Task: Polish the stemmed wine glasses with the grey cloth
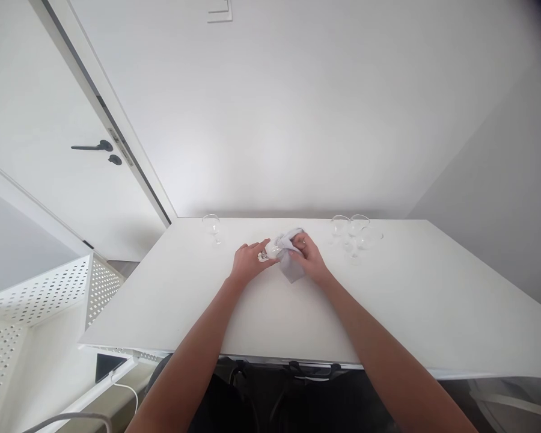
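Over the middle of the white table, my left hand is closed around the stem end of a clear wine glass, which is tilted on its side. A light grey cloth is bunched at the glass's bowl end and hangs down below it. My right hand grips this cloth, its fingers pinched at the mouth of the glass. The cloth hides part of the bowl, and my left fingers cover much of the stem and foot.
One stemmed glass stands at the back left of the white table. Several more clear glasses stand close together at the back right. A wall rises behind the table, and a door with a black handle is at left.
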A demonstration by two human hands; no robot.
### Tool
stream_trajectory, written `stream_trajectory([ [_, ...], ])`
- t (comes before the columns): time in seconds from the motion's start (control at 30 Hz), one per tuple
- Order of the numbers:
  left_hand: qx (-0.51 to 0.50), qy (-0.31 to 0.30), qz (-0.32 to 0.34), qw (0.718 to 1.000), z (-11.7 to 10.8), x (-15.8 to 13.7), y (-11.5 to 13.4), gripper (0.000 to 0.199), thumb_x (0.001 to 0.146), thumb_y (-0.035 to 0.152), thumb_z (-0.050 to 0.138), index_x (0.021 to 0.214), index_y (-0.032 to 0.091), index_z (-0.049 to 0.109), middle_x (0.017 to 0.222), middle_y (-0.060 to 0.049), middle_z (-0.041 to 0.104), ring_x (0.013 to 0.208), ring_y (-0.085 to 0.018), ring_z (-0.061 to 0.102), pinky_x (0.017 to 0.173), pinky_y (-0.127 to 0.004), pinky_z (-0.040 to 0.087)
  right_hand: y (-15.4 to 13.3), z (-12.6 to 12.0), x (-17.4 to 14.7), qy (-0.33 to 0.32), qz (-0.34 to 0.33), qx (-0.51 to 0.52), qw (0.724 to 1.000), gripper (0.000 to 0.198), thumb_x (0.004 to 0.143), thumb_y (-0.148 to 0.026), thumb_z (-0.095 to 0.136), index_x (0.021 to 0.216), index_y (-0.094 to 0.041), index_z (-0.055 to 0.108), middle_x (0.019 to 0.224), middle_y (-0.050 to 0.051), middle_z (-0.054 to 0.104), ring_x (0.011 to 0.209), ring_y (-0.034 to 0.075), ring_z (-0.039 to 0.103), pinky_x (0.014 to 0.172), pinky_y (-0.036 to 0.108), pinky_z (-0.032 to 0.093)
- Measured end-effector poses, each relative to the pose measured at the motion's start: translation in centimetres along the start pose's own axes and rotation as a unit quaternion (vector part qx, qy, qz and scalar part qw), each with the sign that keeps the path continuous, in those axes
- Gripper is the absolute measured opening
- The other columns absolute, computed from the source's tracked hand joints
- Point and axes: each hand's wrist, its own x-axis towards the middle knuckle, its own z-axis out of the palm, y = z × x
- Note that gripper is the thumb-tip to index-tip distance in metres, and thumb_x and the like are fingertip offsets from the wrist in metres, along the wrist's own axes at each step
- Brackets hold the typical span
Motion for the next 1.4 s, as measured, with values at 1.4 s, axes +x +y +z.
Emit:
stream_trajectory([
  [1.4,-0.278,0.054,-0.062,0.957,-0.9,0.2,0.9,0.022,0.088,0.043,0.068,0.098,0.023,0.063,0.096,-0.004,0.054,0.069,-0.012,0.047,0.059,-0.025,0.04,0.9,-1.5,0.6,-0.105,0.069,-0.014,0.992,0.076,0.079,-0.029,0.072,0.151,-0.027,0.045,0.114,0.007,0.07,0.098,0.024,0.066,0.093,0.043,0.053],
])
